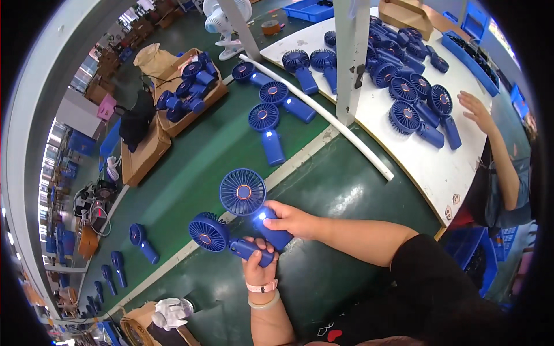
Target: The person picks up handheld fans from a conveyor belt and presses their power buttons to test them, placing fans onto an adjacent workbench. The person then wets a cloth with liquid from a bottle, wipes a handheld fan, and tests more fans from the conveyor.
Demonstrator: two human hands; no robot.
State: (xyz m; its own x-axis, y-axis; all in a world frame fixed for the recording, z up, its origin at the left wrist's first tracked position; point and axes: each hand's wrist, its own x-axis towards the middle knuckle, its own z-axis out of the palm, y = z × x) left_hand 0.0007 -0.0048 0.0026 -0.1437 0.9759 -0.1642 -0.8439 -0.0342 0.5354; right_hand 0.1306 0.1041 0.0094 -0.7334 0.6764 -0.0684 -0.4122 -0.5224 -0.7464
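In my right hand (293, 221) is a blue handheld fan (243, 191), its round grille facing up and a bright light glowing on the handle by my thumb. My left hand (259, 270), with a pink band at the wrist, grips the handle of a second blue handheld fan (209, 232), whose grille points left. The two handles are close together over the dark green tabletop (340, 213). Beyond them, on the green belt (196, 153), lie a fan (271, 147) with a small light on it and another fan (299, 109).
A white tube (323, 115) lies slantwise ahead, beside a grey post (350, 63). On the right, a white table (398, 155) bears many fans, with a co-worker's hand (476, 109) over it. A cardboard box (202, 106) of fans stands beyond the belt; more fans (144, 243) lie left.
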